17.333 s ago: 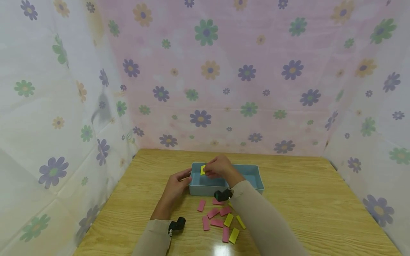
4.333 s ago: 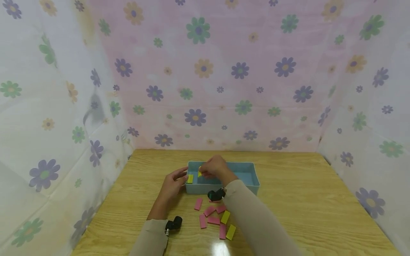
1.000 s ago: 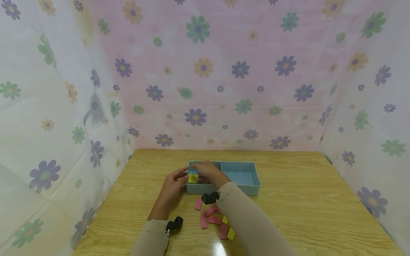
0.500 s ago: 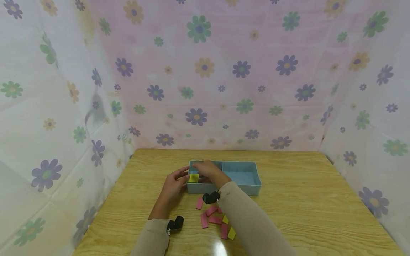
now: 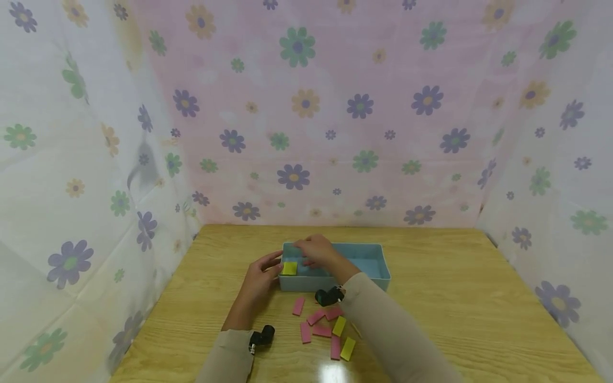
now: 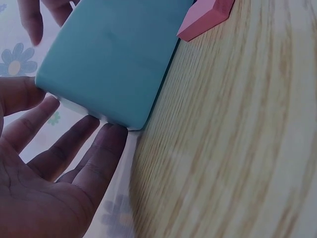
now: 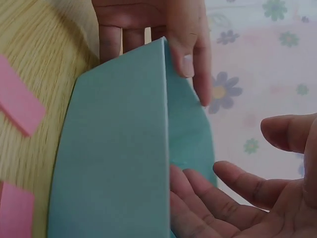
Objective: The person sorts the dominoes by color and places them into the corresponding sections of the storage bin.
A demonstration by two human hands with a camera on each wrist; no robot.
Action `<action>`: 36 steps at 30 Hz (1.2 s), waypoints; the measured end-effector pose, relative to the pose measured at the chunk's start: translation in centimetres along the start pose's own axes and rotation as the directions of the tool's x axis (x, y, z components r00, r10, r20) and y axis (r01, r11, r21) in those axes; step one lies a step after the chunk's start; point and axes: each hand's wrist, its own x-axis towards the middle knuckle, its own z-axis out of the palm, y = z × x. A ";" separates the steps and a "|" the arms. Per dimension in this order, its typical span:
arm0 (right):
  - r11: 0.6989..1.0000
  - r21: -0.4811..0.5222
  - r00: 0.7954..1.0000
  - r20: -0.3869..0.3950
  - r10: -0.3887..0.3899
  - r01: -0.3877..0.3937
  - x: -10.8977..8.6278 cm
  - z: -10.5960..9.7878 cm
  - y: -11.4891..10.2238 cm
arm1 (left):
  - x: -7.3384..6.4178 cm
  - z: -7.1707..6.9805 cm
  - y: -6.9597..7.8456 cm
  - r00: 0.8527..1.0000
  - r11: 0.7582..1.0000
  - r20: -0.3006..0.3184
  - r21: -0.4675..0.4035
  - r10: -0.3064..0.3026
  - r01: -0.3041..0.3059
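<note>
A light blue box [image 5: 333, 285] stands on the table. My left hand [image 5: 258, 279] holds its left end, the thumb over the rim and other fingers against the outside, as the left wrist view shows. My right hand [image 5: 322, 251] hovers over the box's left part with fingers loosely spread. Nothing is between those fingers in the right wrist view. A yellow patch of tiles [image 5: 289, 268] lies in the box's front left corner. Several pink tiles [image 5: 322, 331] and a few yellow tiles [image 5: 348, 349] lie on the table before the box, one mostly hidden by my right sleeve.
The wooden table [image 5: 455, 298] extends on both sides of the box. Flower-patterned cloth [image 5: 335, 175] hangs behind it and along both sides. A dark camera [image 5: 329, 296] on my right wrist hangs near the box's front wall.
Yellow tiles have gone from the table into the box's left front corner. My right hand has let go of one and risen slightly rightward. My left hand stays on the box.
</note>
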 end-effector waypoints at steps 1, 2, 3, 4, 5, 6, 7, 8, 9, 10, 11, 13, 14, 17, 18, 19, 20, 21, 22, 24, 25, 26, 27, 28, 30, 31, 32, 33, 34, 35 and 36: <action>1.000 -0.009 1.000 0.001 -0.010 0.010 -0.2 -0.2 0.0 | -0.1 0.0 0.0 1.000 1.000 0.000 -0.002 -0.003 0.003; 1.000 -0.014 1.000 0.007 -0.019 0.020 -0.4 -0.4 0.0 | -0.1 0.0 0.1 1.000 1.000 -0.001 -0.004 -0.002 0.002; 0.999 -0.020 1.000 0.013 -0.029 0.029 -0.7 -0.6 0.0 | -0.2 0.0 0.1 1.000 1.000 0.002 -0.008 -0.002 0.002; 0.999 -0.026 0.999 0.017 -0.039 0.040 -0.9 -0.8 -0.1 | -0.2 0.0 0.1 1.000 1.000 0.003 -0.014 -0.002 0.002; 0.998 -0.028 0.999 0.020 -0.050 0.050 -1.2 -1.0 -0.1 | -0.2 0.0 0.2 1.000 1.000 0.004 -0.019 -0.004 0.004; 0.998 -0.025 0.998 0.025 -0.059 0.060 -1.5 -1.2 -0.1 | -0.3 0.0 0.2 1.000 1.000 0.005 -0.025 -0.006 0.006; 0.997 -0.018 0.997 0.031 -0.071 0.071 -1.8 -1.5 0.0 | -0.3 0.0 0.2 1.000 1.000 0.006 -0.025 -0.006 0.007; 0.997 -0.010 0.996 0.037 -0.080 0.080 -2.1 -1.8 0.0 | -0.3 0.1 0.2 1.000 1.000 0.007 -0.023 -0.003 0.003; 0.996 -0.005 0.995 0.043 -0.093 0.093 -2.4 -2.0 0.1 | -0.2 0.1 0.3 1.000 1.000 0.007 -0.023 -0.002 0.002; 0.994 -0.001 0.993 0.048 -0.105 0.105 -2.7 -2.2 0.3 | -0.2 0.1 0.3 1.000 1.000 0.007 -0.021 0.001 0.000; 0.993 0.003 0.992 0.052 -0.117 0.117 -3.0 -2.4 0.5 | -0.2 0.1 0.3 1.000 1.000 0.006 -0.014 0.005 -0.004; 0.990 0.014 0.988 0.060 -0.139 0.139 -3.7 -2.9 0.9 | -0.2 0.1 0.3 1.000 1.000 0.005 0.001 0.011 -0.011; 0.988 0.015 0.987 0.059 -0.152 0.151 -4.0 -3.1 1.1 | -0.2 0.1 0.3 1.000 1.000 0.006 0.011 0.016 -0.016; 0.983 0.039 0.981 0.058 -0.184 0.181 -5.0 -3.8 1.9 | -0.1 0.1 0.2 1.000 0.999 0.006 0.036 0.019 -0.019; 0.981 0.047 0.980 0.058 -0.192 0.190 -5.4 -4.1 2.1 | -0.1 0.1 0.1 1.000 0.999 0.007 0.036 0.021 -0.021; 0.978 0.055 0.978 0.057 -0.202 0.199 -5.8 -4.3 2.3 | -0.2 0.1 0.1 1.000 0.999 0.008 0.039 0.021 -0.021; 0.976 0.056 0.975 0.058 -0.214 0.211 -6.1 -4.6 2.6 | -0.2 0.1 0.1 1.000 0.999 0.009 0.042 0.026 -0.026; 0.974 0.058 0.973 0.060 -0.223 0.219 -6.4 -4.9 2.9 | -0.2 0.1 0.1 1.000 0.999 0.009 0.039 0.029 -0.029; 0.972 0.056 0.971 0.061 -0.230 0.226 -6.7 -5.2 3.2 | -0.2 0.1 0.2 0.999 0.999 0.010 0.036 0.033 -0.033; 0.970 0.045 0.968 0.064 -0.243 0.240 -7.2 -5.7 3.9 | -0.3 0.1 0.2 0.999 0.999 0.013 0.026 0.040 -0.040; 0.969 0.042 0.967 0.066 -0.246 0.244 -7.5 -6.0 4.2 | -0.3 0.1 0.3 0.999 0.999 0.014 0.021 0.042 -0.042; 0.967 0.036 0.965 0.070 -0.253 0.251 -7.7 -6.2 4.4 | -0.3 0.1 0.3 0.999 0.999 0.016 0.012 0.045 -0.045; 0.968 0.033 0.965 0.070 -0.251 0.249 -7.9 -6.4 4.7 | -0.3 0.1 0.3 0.999 0.999 0.018 0.003 0.043 -0.043; 0.968 0.035 0.965 0.072 -0.250 0.248 -8.2 -6.6 4.9 | -0.3 0.1 0.3 0.999 0.999 0.018 -0.001 0.044 -0.044; 0.968 0.044 0.965 0.078 -0.251 0.248 -8.7 -7.0 5.4 | -0.3 0.1 0.3 0.999 0.999 0.017 -0.013 0.038 -0.038; 0.968 0.050 0.964 0.082 -0.251 0.247 -8.9 -7.2 5.6 | -0.3 0.1 0.3 0.999 0.999 0.015 -0.015 0.036 -0.036; 0.967 0.056 0.964 0.087 -0.252 0.248 -9.2 -7.4 5.9 | -0.2 0.1 0.3 0.999 0.999 0.014 -0.015 0.033 -0.033; 0.968 0.064 0.964 0.091 -0.249 0.244 -9.4 -7.5 6.1 | -0.2 0.1 0.3 0.999 0.999 0.014 -0.014 0.030 -0.030; 0.967 0.073 0.963 0.098 -0.251 0.245 -9.6 -7.7 6.4 | -0.1 0.2 0.3 1.000 0.999 0.013 -0.015 0.028 -0.028; 0.967 0.077 0.962 0.104 -0.251 0.244 -9.8 -7.8 6.7 | 0.0 0.2 0.2 1.000 1.000 0.012 -0.016 0.025 -0.024; 0.966 0.080 0.961 0.110 -0.252 0.244 -9.9 -7.9 6.9 | 0.0 0.2 0.1 1.000 1.000 0.012 -0.012 0.026 -0.025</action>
